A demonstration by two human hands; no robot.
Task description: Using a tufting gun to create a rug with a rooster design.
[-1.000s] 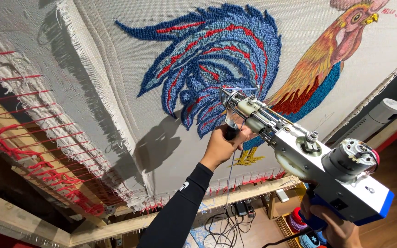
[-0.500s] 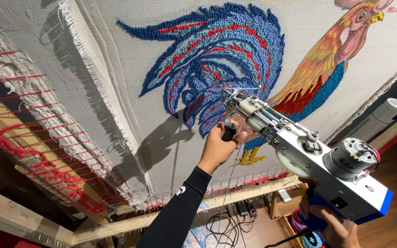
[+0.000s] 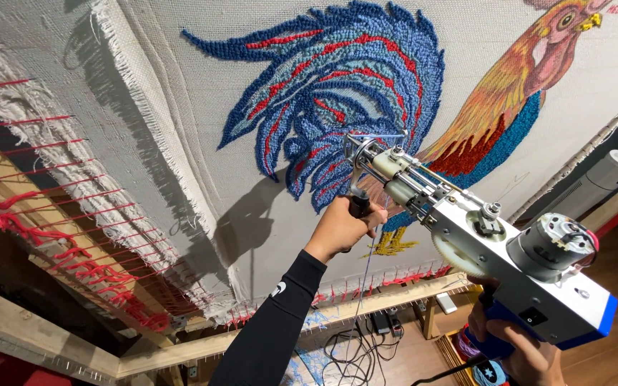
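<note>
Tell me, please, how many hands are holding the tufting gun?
2: the left hand grips the front handle of the tufting gun, and the right hand grips its blue rear handle at the lower right.

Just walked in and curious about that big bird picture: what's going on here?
A person is working a tufting gun against a stretched cloth on a wooden frame. The left hand grips the gun's front handle and the right hand holds its blue rear grip. The gun's tip sits at the lower edge of a rooster design, whose blue and red tail is already tufted.
</note>
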